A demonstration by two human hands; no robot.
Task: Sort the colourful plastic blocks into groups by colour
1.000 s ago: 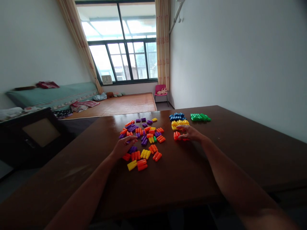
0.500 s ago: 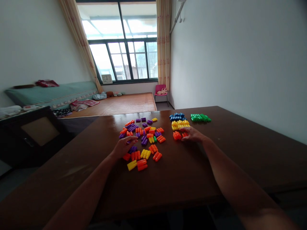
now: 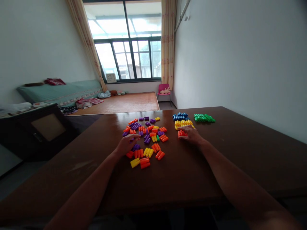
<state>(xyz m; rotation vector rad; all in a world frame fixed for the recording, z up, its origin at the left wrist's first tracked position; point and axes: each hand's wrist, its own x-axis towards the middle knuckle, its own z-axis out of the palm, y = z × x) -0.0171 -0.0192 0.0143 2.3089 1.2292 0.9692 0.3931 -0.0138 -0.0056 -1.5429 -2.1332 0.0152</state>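
My right hand (image 3: pixel 191 134) wraps its thumb and fingers round orange plastic blocks (image 3: pixel 182 134) on the table and partly hides them. Just beyond lie a yellow row of blocks (image 3: pixel 183 123), a blue group (image 3: pixel 180 116) and a green group (image 3: pixel 204 118). Over the left edge of a loose mixed pile, my left hand (image 3: pixel 127 143) holds nothing visible, its fingers loosely bent and apart. Purple blocks (image 3: pixel 147 138) lie beside its fingertips. Nearer me are yellow blocks (image 3: pixel 148 152) and an orange block (image 3: pixel 145 163). Some pieces under the left hand are hidden.
The dark brown table (image 3: pixel 182 182) carries all the blocks. Behind it stands a bed (image 3: pixel 134 102) beneath a window, with a pink chair (image 3: pixel 164 89) at its right. A dark cabinet (image 3: pixel 40 131) is at the left.
My right hand has brought an orange block leftward against the other orange ones, closing the gap between them. My left hand stays over the pile. The camera view has turned slightly left.
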